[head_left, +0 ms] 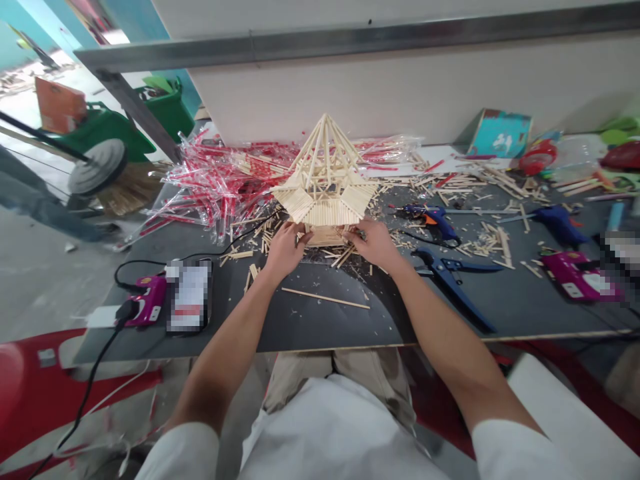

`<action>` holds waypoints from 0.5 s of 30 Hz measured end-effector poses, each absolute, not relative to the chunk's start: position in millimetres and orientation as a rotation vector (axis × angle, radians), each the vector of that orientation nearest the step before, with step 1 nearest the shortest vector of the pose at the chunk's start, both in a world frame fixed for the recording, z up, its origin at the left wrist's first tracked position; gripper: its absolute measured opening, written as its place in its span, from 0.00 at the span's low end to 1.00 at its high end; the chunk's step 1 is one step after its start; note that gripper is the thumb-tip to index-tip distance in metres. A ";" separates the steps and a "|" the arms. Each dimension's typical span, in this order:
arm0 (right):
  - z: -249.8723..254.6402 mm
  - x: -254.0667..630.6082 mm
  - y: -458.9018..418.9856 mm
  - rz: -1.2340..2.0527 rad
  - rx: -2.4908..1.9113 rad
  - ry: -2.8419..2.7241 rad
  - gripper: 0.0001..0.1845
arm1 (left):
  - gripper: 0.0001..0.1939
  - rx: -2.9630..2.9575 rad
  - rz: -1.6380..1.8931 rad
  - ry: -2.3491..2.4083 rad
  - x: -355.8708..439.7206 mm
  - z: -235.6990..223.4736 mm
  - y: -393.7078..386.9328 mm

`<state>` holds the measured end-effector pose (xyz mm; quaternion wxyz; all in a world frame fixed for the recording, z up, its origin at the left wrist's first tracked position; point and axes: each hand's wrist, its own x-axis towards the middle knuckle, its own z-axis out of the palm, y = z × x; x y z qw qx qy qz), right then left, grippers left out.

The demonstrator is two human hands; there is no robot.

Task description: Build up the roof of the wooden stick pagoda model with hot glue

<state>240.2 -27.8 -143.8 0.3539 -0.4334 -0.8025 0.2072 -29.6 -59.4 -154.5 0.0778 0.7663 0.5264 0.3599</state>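
Observation:
A pagoda-like model (327, 208) built from thin wooden sticks stands upright on the dark table, with a pointed open frame on top and slatted roof panels below. At its lower left side, my left hand (287, 250) is closed with the fingers against the base. My right hand (373, 243) grips the lower right side in the same way. Roof panels partly hide the fingertips of both hands. One loose stick (325, 298) lies on the table between my forearms.
Red-and-clear plastic wrappers (220, 183) heap up behind and left. Blue glue guns (440, 223) and a blue cutter (455, 287) lie right, among scattered stick offcuts. A phone (190, 295) and a purple power strip (147, 301) are at left. A metal rail (350, 41) crosses behind.

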 end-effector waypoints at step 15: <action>-135.7 283.5 -15.2 0.652 -1.100 -2.333 0.08 | 0.10 2.355 1.036 1.613 -32.4 -162.6 -59.5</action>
